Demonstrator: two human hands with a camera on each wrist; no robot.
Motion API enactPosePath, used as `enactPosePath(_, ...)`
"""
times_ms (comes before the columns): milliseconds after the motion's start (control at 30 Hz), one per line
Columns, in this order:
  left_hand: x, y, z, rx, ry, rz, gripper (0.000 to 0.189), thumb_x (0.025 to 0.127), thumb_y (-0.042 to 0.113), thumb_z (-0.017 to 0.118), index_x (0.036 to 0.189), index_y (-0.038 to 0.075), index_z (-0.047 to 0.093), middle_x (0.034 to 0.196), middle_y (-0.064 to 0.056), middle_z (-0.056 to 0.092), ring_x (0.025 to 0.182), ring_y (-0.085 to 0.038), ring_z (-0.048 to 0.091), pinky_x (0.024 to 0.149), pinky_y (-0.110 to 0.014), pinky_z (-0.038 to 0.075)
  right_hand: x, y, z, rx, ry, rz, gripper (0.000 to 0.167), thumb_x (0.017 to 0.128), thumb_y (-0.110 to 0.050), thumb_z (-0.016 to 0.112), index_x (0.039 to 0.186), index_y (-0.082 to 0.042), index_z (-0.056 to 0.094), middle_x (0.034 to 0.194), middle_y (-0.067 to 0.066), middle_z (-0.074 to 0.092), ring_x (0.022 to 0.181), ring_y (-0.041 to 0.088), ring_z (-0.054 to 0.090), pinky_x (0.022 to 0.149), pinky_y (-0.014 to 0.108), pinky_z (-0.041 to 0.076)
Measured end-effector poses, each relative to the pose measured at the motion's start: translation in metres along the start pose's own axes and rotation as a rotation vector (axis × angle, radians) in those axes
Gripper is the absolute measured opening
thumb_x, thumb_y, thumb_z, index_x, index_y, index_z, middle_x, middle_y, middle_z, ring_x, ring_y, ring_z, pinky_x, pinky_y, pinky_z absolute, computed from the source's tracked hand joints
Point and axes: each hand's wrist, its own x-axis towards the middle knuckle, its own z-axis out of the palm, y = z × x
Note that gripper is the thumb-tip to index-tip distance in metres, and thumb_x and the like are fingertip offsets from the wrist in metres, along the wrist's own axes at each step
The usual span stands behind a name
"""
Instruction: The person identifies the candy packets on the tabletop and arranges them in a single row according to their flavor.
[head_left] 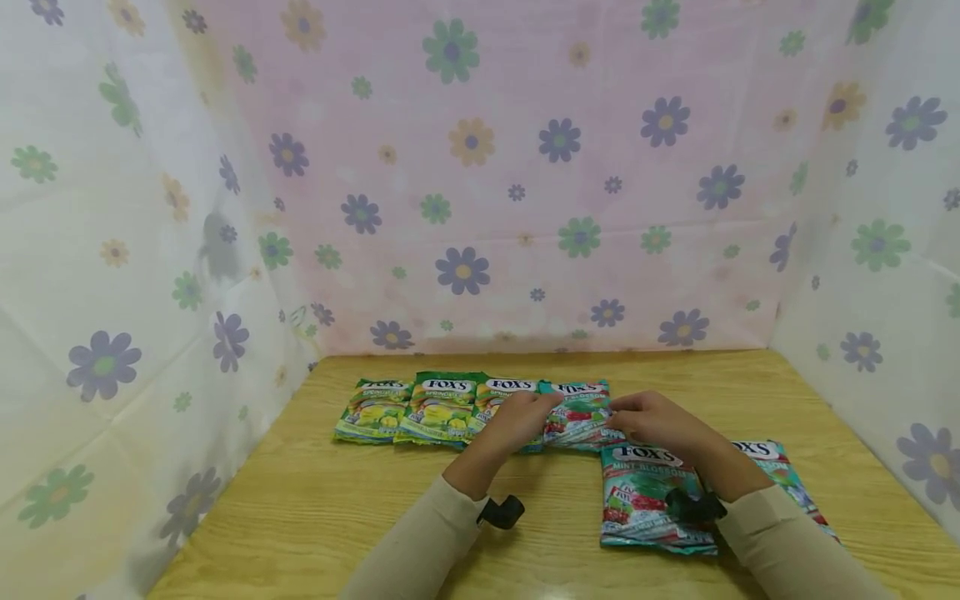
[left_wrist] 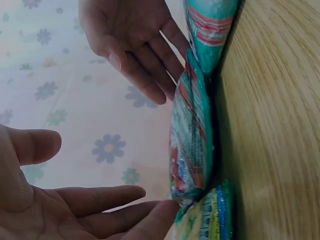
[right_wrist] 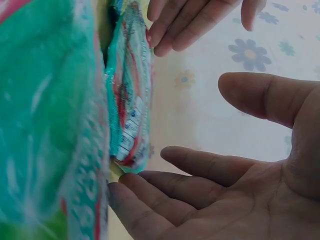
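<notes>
A teal Fox's Mint Blossom candy packet [head_left: 577, 417] lies face up between my two hands, at the right end of a row. At its left edge is my left hand [head_left: 513, 421], fingers extended, fingertips touching the packet's side in the left wrist view. My right hand [head_left: 660, 421] is by the other edge; the right wrist view shows its fingers spread and nearly straight, fingertips close to the packet's end. Left of the packet, the row continues with three yellow-green Fox's packets [head_left: 438, 408], slightly overlapping. My left hand partly covers the nearest of these.
Two more teal Mint Blossom packets lie nearer the front right: one [head_left: 641, 504] below my right hand, the other [head_left: 787, 475] partly hidden under my right forearm. Flower-printed cloth [head_left: 525, 208] walls the wooden table [head_left: 315, 517] at the back and both sides.
</notes>
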Motion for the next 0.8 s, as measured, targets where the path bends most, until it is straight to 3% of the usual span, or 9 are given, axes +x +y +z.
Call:
enactPosePath(100,-0.004,0.005,0.001,0.016,0.0,0.027,0.063,0.103,0.065,0.047,0.062,0.017,0.045,0.052,0.004,0.031,0.048,-0.015,0.024,0.052,-0.034,0.033,-0.006,-0.002,-0.005,-0.016,-0.003,-0.013,0.061,0.107,-0.031,0.057,0.153,0.007,0.044,0.156,0.029,0.044,0.138,0.043,0.051,0.108,0.057,0.051)
enactPosePath(167,-0.007,0.008,0.002,0.021,0.006,0.042,0.059,0.103,0.064,0.048,0.075,0.015,0.063,0.058,0.004,0.042,0.051,-0.014,0.034,0.057,-0.035,0.042,-0.012,-0.002,-0.009,-0.032,-0.001,-0.018,0.062,0.107,-0.033,0.056,0.153,0.007,0.043,0.157,0.03,0.043,0.14,0.046,0.049,0.108,0.058,0.051)
enactPosePath(233,-0.009,0.01,0.005,0.03,0.008,0.059,0.055,0.104,0.062,0.05,0.099,0.012,0.074,0.075,0.003,0.061,0.064,-0.013,0.052,0.068,-0.038,0.052,-0.018,-0.002,-0.013,-0.05,0.001,-0.019,0.063,0.107,-0.034,0.056,0.154,0.007,0.042,0.158,0.03,0.041,0.14,0.047,0.048,0.107,0.058,0.051)
enactPosePath(333,-0.013,0.013,0.008,0.035,0.004,0.069,0.056,0.104,0.059,0.051,0.135,0.016,0.068,0.115,-0.002,0.072,0.1,-0.019,0.067,0.091,-0.047,0.057,-0.027,0.0,-0.018,-0.06,0.012,-0.007,0.066,0.106,-0.036,0.059,0.153,0.007,0.042,0.158,0.03,0.042,0.139,0.047,0.049,0.105,0.057,0.053)
enactPosePath(367,-0.015,0.015,0.01,0.037,-0.001,0.068,0.058,0.104,0.059,0.051,0.139,0.015,0.066,0.127,-0.002,0.07,0.112,-0.021,0.067,0.095,-0.049,0.057,-0.03,0.001,-0.02,-0.066,0.012,-0.009,0.066,0.106,-0.036,0.059,0.153,0.008,0.042,0.157,0.031,0.042,0.138,0.048,0.05,0.104,0.056,0.054)
enactPosePath(600,-0.021,0.025,0.018,0.04,-0.024,0.077,0.061,0.103,0.061,0.05,0.143,0.017,0.063,0.144,-0.004,0.063,0.131,-0.029,0.06,0.104,-0.053,0.053,-0.049,0.007,-0.031,-0.059,0.03,0.001,0.066,0.107,-0.035,0.058,0.152,0.01,0.041,0.154,0.034,0.043,0.137,0.048,0.052,0.1,0.052,0.057)
enactPosePath(800,-0.022,0.02,0.023,-0.067,-0.092,0.111,0.054,0.105,0.053,0.052,0.138,0.013,0.066,0.142,-0.005,0.062,0.119,-0.03,0.066,0.099,-0.048,0.057,-0.065,0.01,-0.038,-0.096,0.043,0.013,0.064,0.108,-0.035,0.057,0.151,0.01,0.044,0.151,0.034,0.047,0.131,0.047,0.056,0.093,0.05,0.06)
